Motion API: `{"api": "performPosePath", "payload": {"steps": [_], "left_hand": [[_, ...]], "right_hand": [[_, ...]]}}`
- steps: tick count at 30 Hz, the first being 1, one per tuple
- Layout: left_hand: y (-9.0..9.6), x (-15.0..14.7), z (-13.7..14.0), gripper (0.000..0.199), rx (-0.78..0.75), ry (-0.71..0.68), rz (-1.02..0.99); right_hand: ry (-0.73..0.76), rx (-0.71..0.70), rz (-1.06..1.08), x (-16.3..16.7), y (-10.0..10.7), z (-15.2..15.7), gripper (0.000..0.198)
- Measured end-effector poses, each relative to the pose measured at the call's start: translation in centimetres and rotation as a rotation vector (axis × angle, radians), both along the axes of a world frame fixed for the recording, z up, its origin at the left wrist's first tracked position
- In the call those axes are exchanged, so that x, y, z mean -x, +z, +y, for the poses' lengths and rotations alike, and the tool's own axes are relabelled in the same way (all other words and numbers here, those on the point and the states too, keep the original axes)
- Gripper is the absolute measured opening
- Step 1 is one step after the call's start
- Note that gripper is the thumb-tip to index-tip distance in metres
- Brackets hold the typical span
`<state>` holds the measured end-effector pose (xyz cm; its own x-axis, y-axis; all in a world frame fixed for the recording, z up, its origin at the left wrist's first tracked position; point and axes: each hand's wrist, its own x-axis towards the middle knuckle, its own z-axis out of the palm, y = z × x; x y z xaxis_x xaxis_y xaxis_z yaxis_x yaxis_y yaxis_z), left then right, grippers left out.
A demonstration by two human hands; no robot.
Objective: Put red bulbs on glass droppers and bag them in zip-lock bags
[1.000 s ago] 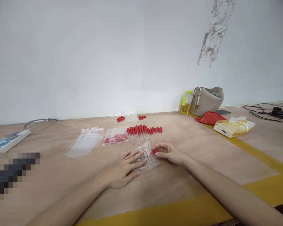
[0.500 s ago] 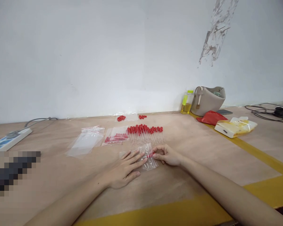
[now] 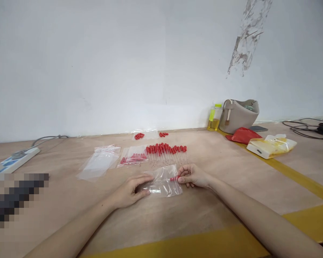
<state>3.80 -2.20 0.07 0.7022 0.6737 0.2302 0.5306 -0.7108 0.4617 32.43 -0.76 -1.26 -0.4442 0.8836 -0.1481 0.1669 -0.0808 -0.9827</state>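
Note:
A clear plastic zip bag [image 3: 161,191] lies flat in front of me, its mouth on the right side. A dropper with a red rubber bulb [image 3: 174,178] is at that mouth, its thin clear tube inside the bag. My right hand [image 3: 191,175] pinches the red bulb between thumb and fingers. My left hand [image 3: 130,190] curves around the bag's left end, thumb at the near side and fingers at the far side, gripping it. Behind the bag, several red-bulbed droppers [image 3: 163,148] lie in a row.
Filled zip bags [image 3: 133,157] and a stack of flat bags [image 3: 99,163] lie left of the droppers. Loose red bulbs [image 3: 139,136] lie near the wall. A power strip [image 3: 21,159] is at left; a bottle [image 3: 214,118], grey handbag [image 3: 238,116] and red pouch [image 3: 243,136] are at right.
My left hand has slid left, from lying flat over the bag to curving around its left end, uncovering more of the bag. My right hand still pinches the red bulb, slightly farther right.

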Motion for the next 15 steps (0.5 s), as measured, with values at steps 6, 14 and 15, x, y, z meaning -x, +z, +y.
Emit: {"api": "performPosePath", "payload": {"steps": [6,14,15], "left_hand": [[0.0,-0.4,-0.2,0.037,-0.043,-0.041,0.020],[0.1,-0.9,-0.4,0.040,-0.033,-0.048,0.041],[0.2,-1.0,-0.5,0.040,-0.036,-0.052,0.043]], "right_hand": [[0.051,-0.048,-0.017,0.3,-0.2,-0.1,0.036],[-0.153,-0.162,-0.055,2.1,-0.6,-0.5,0.030],[-0.167,-0.199,-0.074,2.2,-0.7,-0.5,0.029]]}}
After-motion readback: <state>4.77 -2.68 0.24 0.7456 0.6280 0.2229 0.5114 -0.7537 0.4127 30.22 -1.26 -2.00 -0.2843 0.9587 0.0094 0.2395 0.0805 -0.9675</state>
